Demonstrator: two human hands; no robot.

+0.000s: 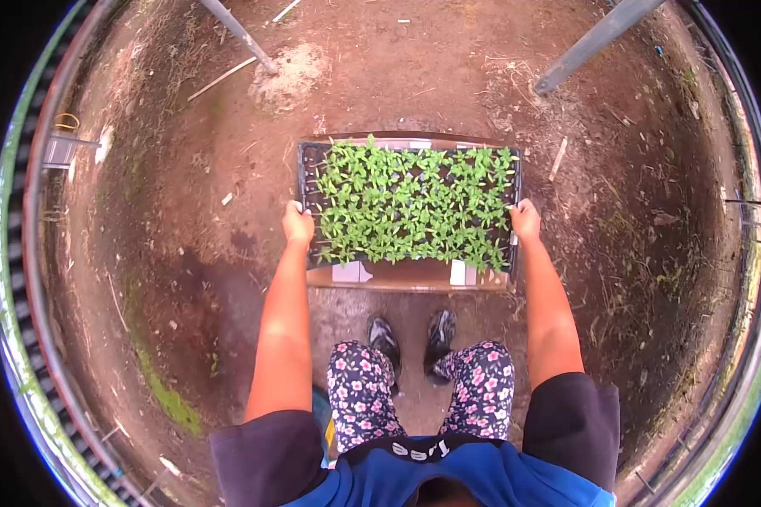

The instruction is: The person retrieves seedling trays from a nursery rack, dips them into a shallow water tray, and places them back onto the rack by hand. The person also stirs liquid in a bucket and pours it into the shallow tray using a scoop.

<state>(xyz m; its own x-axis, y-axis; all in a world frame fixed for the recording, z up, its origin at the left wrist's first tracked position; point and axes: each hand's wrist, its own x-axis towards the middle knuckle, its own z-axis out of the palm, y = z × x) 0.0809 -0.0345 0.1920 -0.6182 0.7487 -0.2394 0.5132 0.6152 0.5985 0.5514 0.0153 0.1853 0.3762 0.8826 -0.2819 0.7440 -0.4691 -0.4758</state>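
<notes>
A black seedling tray [307, 177] full of small green seedlings [414, 203] spans the space between my two hands. My left hand [297, 224] is closed around the tray's left edge, and my right hand [525, 221] grips the right edge at about the same height. Both arms reach straight forward. Beneath the tray, a brown cardboard box [402, 275] shows along the near and far sides, with pale patches on its near part. The tray overlaps most of the box in this view.
Bare brown soil surrounds the box. Two posts rise from the ground, a thin one [241, 35] far left and a thicker one [596, 46] far right. My dark boots [385, 342] stand just this side of the box. Sticks and dry debris lie about.
</notes>
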